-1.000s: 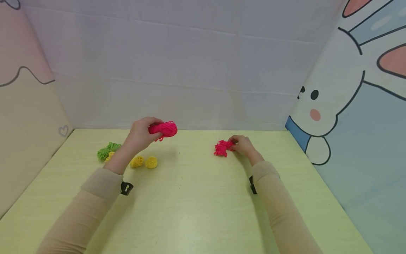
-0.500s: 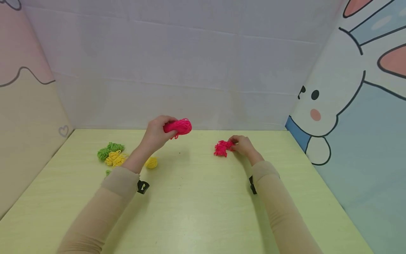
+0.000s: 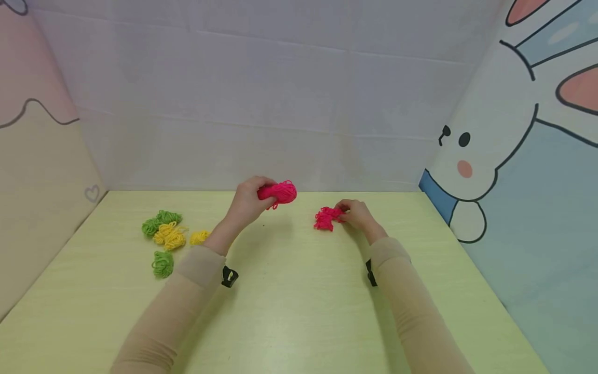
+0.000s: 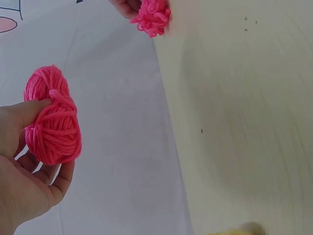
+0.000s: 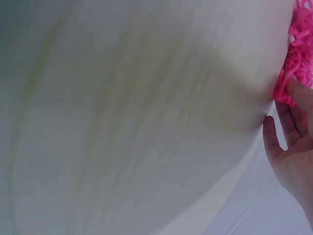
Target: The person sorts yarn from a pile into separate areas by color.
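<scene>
My left hand (image 3: 250, 201) grips a pink skein of yarn (image 3: 281, 192) above the back of the table. In the left wrist view the thumb lies across the wound skein (image 4: 55, 122), with the fingers behind it. My right hand (image 3: 357, 213) pinches the right edge of a looser pink yarn bundle (image 3: 325, 218) on the table. The right wrist view catches this crumpled bundle (image 5: 301, 56) at the frame's edge, thumb and fingers on its end. A short gap separates the held skein from the bundle.
On the left lie a green yarn bundle (image 3: 161, 222), a yellow one (image 3: 170, 236) and another green one (image 3: 162, 264). A yellow ball (image 3: 199, 237) is partly behind my left forearm. A white sheet (image 3: 261, 104) hangs behind the table (image 3: 289, 301).
My left hand has carried the pink skein rightward, toward the pink bundle. More of the green and yellow yarn shows behind that arm. The right hand has stayed in place.
</scene>
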{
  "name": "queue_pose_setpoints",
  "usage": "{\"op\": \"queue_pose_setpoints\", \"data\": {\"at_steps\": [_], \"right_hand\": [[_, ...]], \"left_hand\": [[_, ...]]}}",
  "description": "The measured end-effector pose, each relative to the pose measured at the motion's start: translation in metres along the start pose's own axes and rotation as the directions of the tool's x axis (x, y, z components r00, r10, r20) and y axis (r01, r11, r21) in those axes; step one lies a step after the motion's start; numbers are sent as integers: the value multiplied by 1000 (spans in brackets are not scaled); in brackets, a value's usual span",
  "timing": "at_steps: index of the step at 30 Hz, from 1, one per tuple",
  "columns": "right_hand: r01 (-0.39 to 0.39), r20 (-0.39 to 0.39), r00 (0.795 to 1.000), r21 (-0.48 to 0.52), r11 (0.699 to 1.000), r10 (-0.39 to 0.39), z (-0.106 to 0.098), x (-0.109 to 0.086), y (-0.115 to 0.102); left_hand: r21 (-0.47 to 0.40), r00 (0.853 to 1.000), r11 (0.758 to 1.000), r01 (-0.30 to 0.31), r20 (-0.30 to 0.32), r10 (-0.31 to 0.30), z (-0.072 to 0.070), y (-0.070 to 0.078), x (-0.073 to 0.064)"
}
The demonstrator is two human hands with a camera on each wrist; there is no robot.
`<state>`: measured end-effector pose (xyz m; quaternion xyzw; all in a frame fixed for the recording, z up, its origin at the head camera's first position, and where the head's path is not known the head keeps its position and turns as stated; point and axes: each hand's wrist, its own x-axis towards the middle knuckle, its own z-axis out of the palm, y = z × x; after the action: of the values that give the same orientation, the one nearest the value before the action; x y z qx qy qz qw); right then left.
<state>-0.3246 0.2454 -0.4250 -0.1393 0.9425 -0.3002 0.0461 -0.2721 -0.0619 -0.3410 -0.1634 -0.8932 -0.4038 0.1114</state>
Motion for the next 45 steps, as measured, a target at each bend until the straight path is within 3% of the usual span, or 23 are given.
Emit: {"op": "queue_pose_setpoints", "data": {"at_steps": [11,21,29,35,45], "right_hand": [[-7,6,1000,-1,1000,7,0,2,-1],[-24,8,1000,-3,1000,24,1,4,-1],[-22,11,1000,0,1000,22,3,5,0],[-19,6,1000,0,1000,19,5,6,0],[-18,-3,1000,-11,1000,18,7,7,0]], "left_hand": [[-18,999,999,40,29,-39,25,-9,12],[-3,999,1000,26,31,-26,51,-23,26],[-19,997,997,73,31,-72,68,-33,34],[8,990,994,111,83,-111,80,-38,37],[111,971,986,123,193,-143,94,-36,42]]}}
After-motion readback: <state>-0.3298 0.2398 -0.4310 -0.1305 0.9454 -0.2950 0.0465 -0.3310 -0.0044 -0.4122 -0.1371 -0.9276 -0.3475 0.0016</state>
